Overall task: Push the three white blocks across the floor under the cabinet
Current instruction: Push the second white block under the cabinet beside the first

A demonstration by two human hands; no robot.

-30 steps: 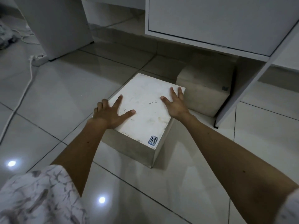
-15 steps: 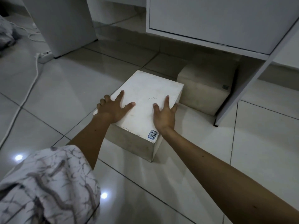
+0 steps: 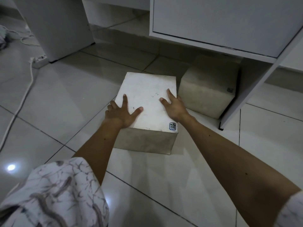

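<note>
Only two blocks visible | left hand [image 3: 122, 113], right hand [image 3: 173, 106] flat on near block [image 3: 147, 95]

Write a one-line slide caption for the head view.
Both hands press flat on a white block near the cabinet.

Pale glossy floor tiles [image 3: 68, 89] with dark grout lines reflect two ceiling lights. At far left a white power strip [image 3: 39, 58] lies beside a white panel [image 3: 57, 25], its cord [image 3: 19, 99] trailing toward the viewer. Possibly crumpled cloth [image 3: 2, 38] at the left edge.
</note>
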